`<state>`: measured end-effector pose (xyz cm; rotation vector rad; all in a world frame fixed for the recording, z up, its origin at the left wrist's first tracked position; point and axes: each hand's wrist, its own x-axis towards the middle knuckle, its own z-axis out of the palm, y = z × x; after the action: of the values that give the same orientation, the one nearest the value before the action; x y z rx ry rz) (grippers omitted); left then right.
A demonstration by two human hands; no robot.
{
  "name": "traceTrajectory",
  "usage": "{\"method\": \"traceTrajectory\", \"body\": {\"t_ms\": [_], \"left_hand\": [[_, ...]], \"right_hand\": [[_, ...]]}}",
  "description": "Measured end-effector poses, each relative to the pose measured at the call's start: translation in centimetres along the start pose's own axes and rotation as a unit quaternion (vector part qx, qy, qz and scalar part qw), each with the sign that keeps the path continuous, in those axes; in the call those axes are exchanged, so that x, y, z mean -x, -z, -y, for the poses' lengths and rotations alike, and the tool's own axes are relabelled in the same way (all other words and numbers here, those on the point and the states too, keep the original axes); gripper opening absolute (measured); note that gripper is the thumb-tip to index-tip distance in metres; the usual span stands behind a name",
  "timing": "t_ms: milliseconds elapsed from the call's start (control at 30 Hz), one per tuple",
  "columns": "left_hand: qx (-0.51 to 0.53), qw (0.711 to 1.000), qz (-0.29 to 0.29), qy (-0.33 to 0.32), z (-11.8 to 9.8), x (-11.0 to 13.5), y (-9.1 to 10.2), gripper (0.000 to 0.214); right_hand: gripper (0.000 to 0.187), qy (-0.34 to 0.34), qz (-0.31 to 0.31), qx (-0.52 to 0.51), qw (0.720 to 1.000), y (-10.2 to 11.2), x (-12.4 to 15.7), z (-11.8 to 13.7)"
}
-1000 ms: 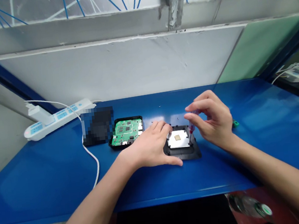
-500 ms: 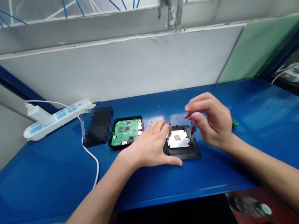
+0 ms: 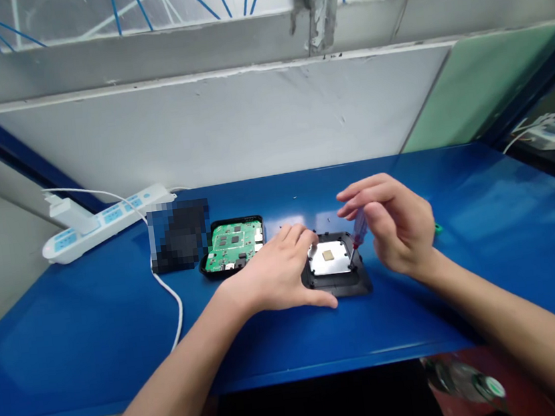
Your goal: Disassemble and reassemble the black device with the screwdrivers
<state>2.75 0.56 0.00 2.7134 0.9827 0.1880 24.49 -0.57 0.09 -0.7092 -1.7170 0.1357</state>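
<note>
Left hand [image 3: 278, 278]: open, flat on the black case [image 3: 336, 280], frame centre.
Right hand [image 3: 394, 225]: fingers pinching a red screwdriver [image 3: 359, 231], tip at the case's right edge.
Table [image 3: 96, 335]: blue.

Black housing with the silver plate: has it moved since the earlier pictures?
No. The black housing lies at the same spot right of the green circuit board, held by the left hand.

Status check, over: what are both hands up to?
Left hand flat, bracing black case. Right hand pinching red screwdriver, tip at case's right edge. Green board lies left, apart.
</note>
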Motion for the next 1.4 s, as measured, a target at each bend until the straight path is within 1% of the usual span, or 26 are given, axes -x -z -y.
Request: {"method": "traceTrajectory", "body": {"t_ms": [67,167,267,467,600,733,800,933,1000,1100,1167,1300,1367,1400], "left_hand": [[-0.002,1.0,0.0,0.0,0.0,0.02,-0.02,0.084],[-0.005,1.0,0.0,-0.003,0.0,0.05,-0.09,0.084],[-0.009,1.0,0.0,-0.002,-0.03,0.05,-0.09,0.085],[-0.011,1.0,0.002,0.0,-0.09,0.01,-0.01,0.086],[-0.006,1.0,0.0,0.002,-0.13,0.05,-0.02,0.087],[0.001,1.0,0.003,0.005,-0.13,0.06,-0.01,0.086],[-0.003,1.0,0.004,0.003,-0.12,0.05,0.02,0.085],[-0.012,1.0,0.006,-0.001,-0.17,0.02,0.12,0.085],[-0.009,1.0,0.007,0.0,-0.19,0.02,0.15,0.084],[-0.002,1.0,0.006,0.001,-0.17,0.03,0.11,0.083],[0.0,1.0,0.006,0.004,-0.13,0.04,0.05,0.084],[0.001,1.0,0.0,0.002,-0.08,0.06,0.01,0.085],[0.002,1.0,0.002,0.002,-0.1,0.07,0.06,0.085],[0.002,1.0,0.004,0.003,-0.12,0.07,0.1,0.085]], "right_hand": [[0.004,0.038,-0.006,0.031,0.999,0.1,-0.27,-0.15],[0.011,0.066,-0.021,0.08,0.994,0.14,-0.55,-0.21],[0.013,0.075,-0.033,0.1,0.992,0.11,-0.63,-0.14],[0.007,0.065,-0.044,0.095,0.992,0.19,-0.59,-0.25],[0.009,0.065,-0.055,0.075,0.994,0.25,-0.64,-0.32],[0.005,0.061,-0.057,0.093,0.992,0.09,-0.57,-0.12],[0.007,0.037,-0.05,0.083,0.995,-0.07,-0.4,0.05],[0.019,-0.046,-0.046,0.021,0.998,-0.28,0.05,0.42],[0.023,-0.057,-0.045,-0.001,0.997,-0.24,0.16,0.53],[0.027,-0.041,-0.037,-0.026,0.998,-0.08,0.08,0.39],[0.022,-0.021,-0.03,-0.027,0.999,0.01,-0.1,0.11],[0.008,0.022,-0.023,0.034,0.999,0.02,-0.4,-0.35],[0.009,0.02,-0.031,0.058,0.998,-0.14,-0.36,-0.31],[0.009,0.006,-0.037,0.058,0.998,-0.24,-0.29,-0.21]]}}
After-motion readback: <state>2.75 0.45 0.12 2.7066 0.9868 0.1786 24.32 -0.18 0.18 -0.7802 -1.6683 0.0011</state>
